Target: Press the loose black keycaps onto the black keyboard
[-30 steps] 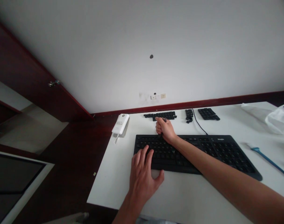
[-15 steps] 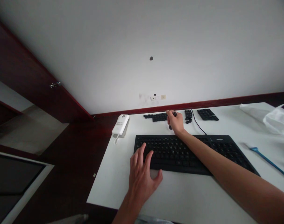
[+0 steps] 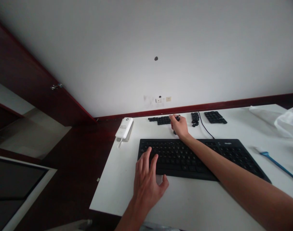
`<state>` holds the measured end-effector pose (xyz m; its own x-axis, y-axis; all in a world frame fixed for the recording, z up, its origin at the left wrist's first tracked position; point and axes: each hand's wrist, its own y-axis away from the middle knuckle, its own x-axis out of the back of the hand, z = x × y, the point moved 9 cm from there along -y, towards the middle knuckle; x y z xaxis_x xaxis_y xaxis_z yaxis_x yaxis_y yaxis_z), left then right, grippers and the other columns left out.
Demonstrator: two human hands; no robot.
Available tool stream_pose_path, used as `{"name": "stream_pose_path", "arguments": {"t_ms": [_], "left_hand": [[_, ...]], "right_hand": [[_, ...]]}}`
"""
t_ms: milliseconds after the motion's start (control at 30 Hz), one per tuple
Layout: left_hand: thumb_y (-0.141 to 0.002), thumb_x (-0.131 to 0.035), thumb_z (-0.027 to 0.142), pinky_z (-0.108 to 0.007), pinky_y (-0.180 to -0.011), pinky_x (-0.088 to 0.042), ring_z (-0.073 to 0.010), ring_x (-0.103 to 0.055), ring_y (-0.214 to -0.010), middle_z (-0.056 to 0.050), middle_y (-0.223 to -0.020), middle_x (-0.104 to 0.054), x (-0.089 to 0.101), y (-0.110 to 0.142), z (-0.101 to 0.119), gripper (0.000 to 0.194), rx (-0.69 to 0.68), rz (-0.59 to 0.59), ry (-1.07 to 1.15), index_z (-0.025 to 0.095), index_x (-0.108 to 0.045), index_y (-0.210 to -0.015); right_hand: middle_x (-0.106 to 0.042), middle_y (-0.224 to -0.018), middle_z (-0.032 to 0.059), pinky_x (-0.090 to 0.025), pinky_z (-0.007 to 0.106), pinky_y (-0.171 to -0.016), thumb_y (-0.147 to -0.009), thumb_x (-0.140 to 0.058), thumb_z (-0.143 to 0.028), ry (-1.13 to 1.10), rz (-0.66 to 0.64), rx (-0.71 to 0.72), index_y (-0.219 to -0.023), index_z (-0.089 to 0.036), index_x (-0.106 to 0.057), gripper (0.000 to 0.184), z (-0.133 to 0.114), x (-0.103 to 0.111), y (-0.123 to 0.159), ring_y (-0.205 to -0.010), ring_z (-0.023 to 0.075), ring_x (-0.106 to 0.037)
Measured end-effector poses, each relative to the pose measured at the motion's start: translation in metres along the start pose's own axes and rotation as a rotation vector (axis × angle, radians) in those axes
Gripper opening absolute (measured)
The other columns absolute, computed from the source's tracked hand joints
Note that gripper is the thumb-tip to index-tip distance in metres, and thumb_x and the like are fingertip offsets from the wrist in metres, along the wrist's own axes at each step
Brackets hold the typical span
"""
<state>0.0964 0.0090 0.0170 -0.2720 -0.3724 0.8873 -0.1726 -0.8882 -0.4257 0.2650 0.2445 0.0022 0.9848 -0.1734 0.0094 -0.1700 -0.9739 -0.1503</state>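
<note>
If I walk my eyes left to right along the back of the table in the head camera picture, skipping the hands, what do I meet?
White device with a cord → wide group of loose black keys → small narrow key group → black cable → big key block → crumpled white bag.

A plain grey-white wall [image 3: 209, 48] fills the upper view, marked by a dark round spot [image 3: 156, 58] and, lower down, pale outlets [image 3: 168, 99] beside a faint smudge [image 3: 148, 99]. A dark red baseboard [image 3: 228, 104] runs along its foot. At left stands a dark red door [image 3: 28, 70] with a metal handle [image 3: 56, 87] — paler flooring [image 3: 45, 131] shows near it. The dark floor [image 3: 76, 160] borders a white table [image 3: 117, 186]; the light is soft — dimmer toward the corners.
</note>
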Motion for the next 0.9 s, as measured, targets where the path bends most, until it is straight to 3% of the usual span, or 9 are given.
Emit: {"name": "stream_pose_path", "arguments": {"t_ms": [200, 367, 500, 633, 700, 767, 900], "left_hand": [[-0.083, -0.067, 0.027, -0.055, -0.116, -0.046, -0.0362, -0.050, -0.141, -0.015, -0.161, -0.049, -0.003, 0.003, 0.002, 0.071, -0.015, 0.008, -0.031, 0.017, -0.051, -0.151], [-0.089, -0.067, 0.039, -0.054, -0.115, -0.046, -0.0361, -0.051, -0.138, -0.018, -0.158, -0.050, 0.001, -0.005, 0.001, 0.067, -0.052, 0.013, -0.016, 0.017, -0.052, -0.151], [-0.096, -0.061, 0.042, -0.050, -0.118, -0.041, -0.0328, -0.046, -0.144, -0.017, -0.162, -0.044, 0.010, -0.045, -0.012, 0.063, -0.117, 0.015, 0.061, 0.019, -0.050, -0.153], [-0.098, -0.059, 0.036, -0.047, -0.119, -0.040, -0.0290, -0.050, -0.139, -0.014, -0.152, -0.054, 0.013, -0.118, -0.047, 0.043, -0.079, 0.072, 0.177, 0.020, -0.063, -0.138], [-0.097, -0.058, 0.031, -0.038, -0.110, -0.046, -0.0232, -0.060, -0.121, -0.012, -0.132, -0.066, 0.004, -0.153, -0.070, 0.032, -0.017, 0.096, 0.318, 0.018, -0.068, -0.125], [-0.097, -0.055, 0.029, -0.029, -0.089, -0.050, -0.0172, -0.064, -0.091, -0.008, -0.105, -0.073, -0.020, -0.177, -0.097, 0.024, 0.108, 0.063, 0.493, 0.017, -0.071, -0.111], [-0.096, -0.056, 0.035, -0.024, -0.069, -0.040, -0.0133, -0.052, -0.069, -0.002, -0.076, -0.066, -0.069, -0.185, -0.128, 0.026, 0.239, 0.000, 0.713, 0.015, -0.072, -0.093]], "right_hand": [[-0.048, -0.050, -0.0020, -0.034, 0.029, -0.046, -0.086, -0.061, -0.043, -0.007, -0.016, 0.004, -0.056, -0.025, -0.043, 0.040, 0.003, -0.002, -0.001, -0.047, 0.0138, -0.043], [-0.046, -0.049, -0.0029, -0.034, 0.029, -0.046, -0.086, -0.059, -0.046, 0.042, -0.018, 0.054, -0.056, -0.026, -0.041, 0.040, 0.005, -0.004, -0.004, -0.047, 0.0136, -0.041], [-0.045, -0.049, -0.0034, -0.033, 0.028, -0.047, -0.089, -0.055, -0.048, 0.098, -0.014, 0.094, -0.058, -0.026, -0.038, 0.041, 0.002, -0.003, -0.003, -0.049, 0.0138, -0.040], [-0.045, -0.052, -0.0030, -0.033, 0.028, -0.052, -0.092, -0.053, -0.049, 0.162, -0.055, 0.154, -0.060, -0.026, -0.039, 0.042, -0.007, -0.006, 0.002, -0.053, 0.0146, -0.041], [-0.044, -0.054, -0.0031, -0.034, 0.028, -0.055, -0.090, -0.056, -0.046, 0.197, -0.100, 0.198, -0.058, -0.025, -0.041, 0.041, -0.015, -0.011, 0.006, -0.056, 0.0144, -0.040], [-0.042, -0.056, -0.0034, -0.032, 0.029, -0.058, -0.089, -0.060, -0.043, 0.228, -0.146, 0.241, -0.057, -0.023, -0.043, 0.041, -0.023, -0.017, 0.012, -0.058, 0.0140, -0.039], [-0.042, -0.057, -0.0037, -0.031, 0.029, -0.061, -0.091, -0.059, -0.040, 0.341, -0.257, 0.341, -0.059, -0.022, -0.046, 0.039, -0.035, -0.030, 0.025, -0.059, 0.0138, -0.039]]}}
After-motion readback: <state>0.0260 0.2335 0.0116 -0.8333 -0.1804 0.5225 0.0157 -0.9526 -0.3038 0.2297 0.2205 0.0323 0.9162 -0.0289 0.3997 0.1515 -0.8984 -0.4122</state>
